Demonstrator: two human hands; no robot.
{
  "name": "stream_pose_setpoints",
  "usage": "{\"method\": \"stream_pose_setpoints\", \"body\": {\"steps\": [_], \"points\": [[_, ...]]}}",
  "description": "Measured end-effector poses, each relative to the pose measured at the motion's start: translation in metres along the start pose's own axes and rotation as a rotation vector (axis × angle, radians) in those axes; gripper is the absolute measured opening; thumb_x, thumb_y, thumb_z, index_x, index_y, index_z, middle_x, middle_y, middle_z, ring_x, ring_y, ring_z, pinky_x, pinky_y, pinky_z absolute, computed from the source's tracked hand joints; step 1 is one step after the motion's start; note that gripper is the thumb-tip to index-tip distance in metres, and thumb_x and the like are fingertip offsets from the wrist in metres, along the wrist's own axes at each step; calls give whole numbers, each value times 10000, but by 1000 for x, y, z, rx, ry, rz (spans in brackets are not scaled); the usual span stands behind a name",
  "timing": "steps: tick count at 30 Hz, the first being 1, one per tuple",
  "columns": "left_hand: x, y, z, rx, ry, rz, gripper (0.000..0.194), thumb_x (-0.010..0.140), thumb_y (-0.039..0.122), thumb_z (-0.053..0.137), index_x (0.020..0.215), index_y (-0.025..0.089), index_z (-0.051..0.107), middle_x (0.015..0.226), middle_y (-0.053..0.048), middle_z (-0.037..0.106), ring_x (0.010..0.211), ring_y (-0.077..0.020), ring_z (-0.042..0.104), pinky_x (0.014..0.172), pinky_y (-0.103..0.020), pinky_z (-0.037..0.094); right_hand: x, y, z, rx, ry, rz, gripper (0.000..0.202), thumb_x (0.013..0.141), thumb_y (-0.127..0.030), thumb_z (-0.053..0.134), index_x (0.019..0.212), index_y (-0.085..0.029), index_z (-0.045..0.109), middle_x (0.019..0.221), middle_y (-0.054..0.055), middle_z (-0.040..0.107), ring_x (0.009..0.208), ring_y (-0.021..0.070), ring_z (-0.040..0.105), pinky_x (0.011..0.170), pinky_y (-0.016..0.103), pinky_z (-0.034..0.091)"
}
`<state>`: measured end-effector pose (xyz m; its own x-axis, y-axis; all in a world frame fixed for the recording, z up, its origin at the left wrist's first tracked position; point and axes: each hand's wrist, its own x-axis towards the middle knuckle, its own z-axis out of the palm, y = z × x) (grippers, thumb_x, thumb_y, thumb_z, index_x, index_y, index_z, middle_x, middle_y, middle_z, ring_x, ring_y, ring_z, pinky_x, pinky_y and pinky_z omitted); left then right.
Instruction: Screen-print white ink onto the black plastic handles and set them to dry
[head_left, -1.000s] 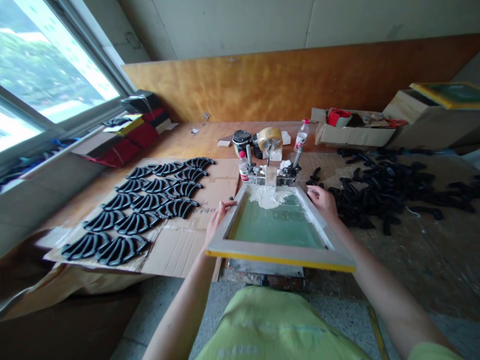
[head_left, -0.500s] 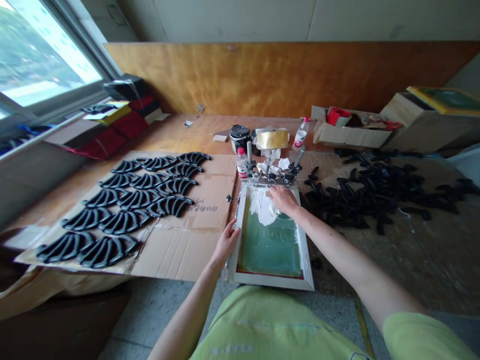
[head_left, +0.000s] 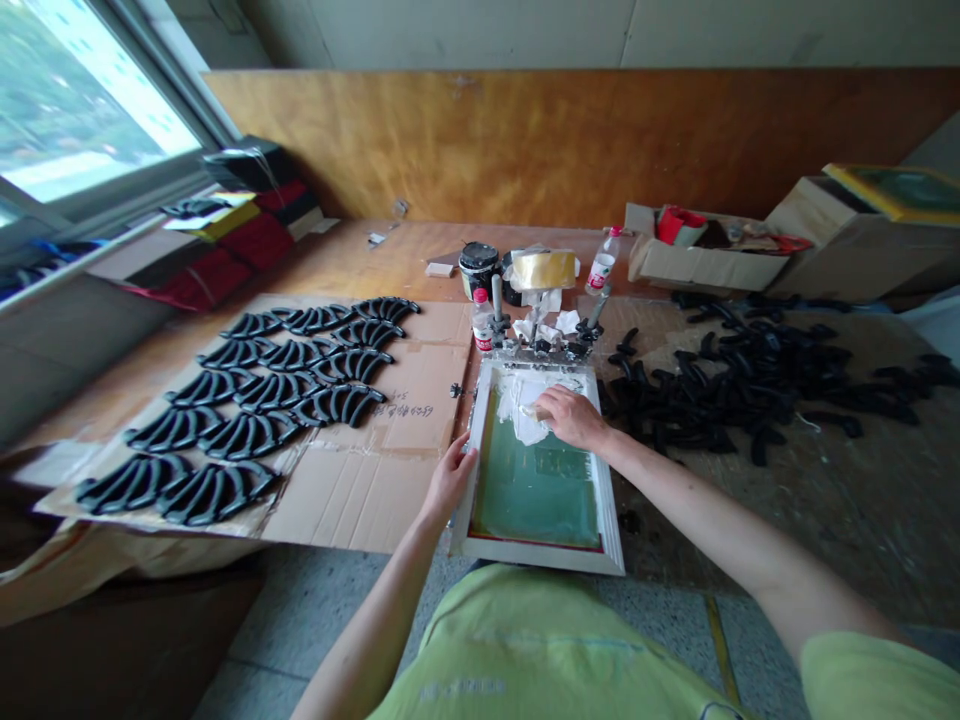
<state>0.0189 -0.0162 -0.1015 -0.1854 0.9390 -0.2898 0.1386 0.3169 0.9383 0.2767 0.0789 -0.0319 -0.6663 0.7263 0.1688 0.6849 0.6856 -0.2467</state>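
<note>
A framed screen with green mesh lies in front of me, its far end at a metal clamp stand. White paste is smeared over the far part of the mesh. My right hand is closed over the paste, pinching a small pale tool that its fingers mostly hide. At the frame's left edge rests my left hand, its thumb and fingers against the side; whether it grips the frame is hard to see.
Rows of black curved pieces lie on cardboard at left. A heap of similar pieces is at right. Behind the stand are two bottles, a dark tub and a tape roll. An open box stands at the back right.
My right hand has moved nearer to me over the pasted mesh, with its pinch kept. My left hand stays at the frame's left edge. The view has shifted slightly.
</note>
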Motion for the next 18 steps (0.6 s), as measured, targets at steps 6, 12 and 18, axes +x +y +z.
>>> {"method": "stream_pose_setpoints", "body": {"steps": [6,12,18], "points": [[-5,13,1,-95,-43,-68,763,721,582,657,1340,154,531,816,-40,683,702,-176,621,615,-264,482,-17,-7,14,31,45,-135,146,850,-106,538,933,-171,639,895,71,636,924,213,555,812,314,448],[-19,62,-15,-185,-158,-109,797,732,585,658,1402,205,452,801,-20,675,589,-133,579,526,-225,439,42,25,-27,44,182,212,492,844,-299,651,1318,-306,525,978,33,684,817,198,623,736,298,468],[-10,135,-21,-277,-80,141,533,782,639,561,1051,196,684,964,-40,687,788,-175,633,645,-246,498,6,95,-49,77,454,663,322,897,-327,495,1170,-206,614,860,63,703,778,227,637,740,341,475]]}}
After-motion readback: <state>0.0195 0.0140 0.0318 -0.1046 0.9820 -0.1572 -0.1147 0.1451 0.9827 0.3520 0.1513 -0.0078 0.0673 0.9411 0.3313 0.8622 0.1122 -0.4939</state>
